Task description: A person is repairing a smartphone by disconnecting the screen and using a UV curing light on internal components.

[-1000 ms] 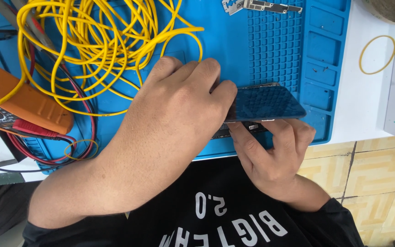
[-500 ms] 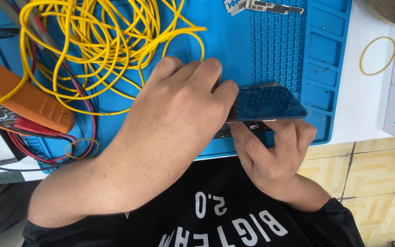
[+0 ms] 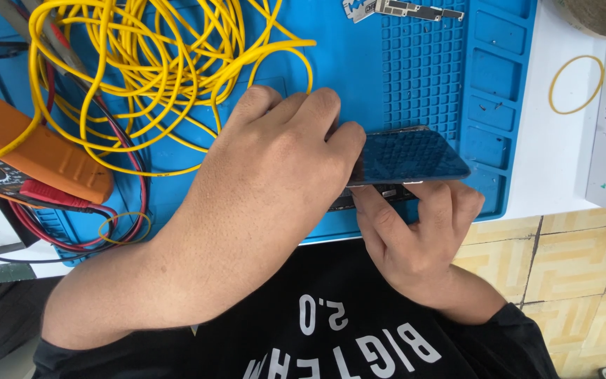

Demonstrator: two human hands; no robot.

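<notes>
Resting near the mat's (image 3: 415, 77) front edge, towards its right corner, a phone (image 3: 408, 156) is gripped from both sides. The left hand (image 3: 275, 175) is laid over the phone's left part, fingers curled down on it; the right hand (image 3: 415, 238) is closed on the front edge from below, thumb pressed against the seam beneath the dark glass. The step in hand is judged to be prising the screen from the body: the glass appears slightly lifted at the right end. A steady, shallow pull along the seam is called for next, with the body pinned flat so the glass is not bent. Yellow wire (image 3: 156, 63) is heaped at the mat's back left, an orange meter (image 3: 36, 154) at its left edge. Against the earlier frames, almost nothing is changed; both hands are kept in place.
</notes>
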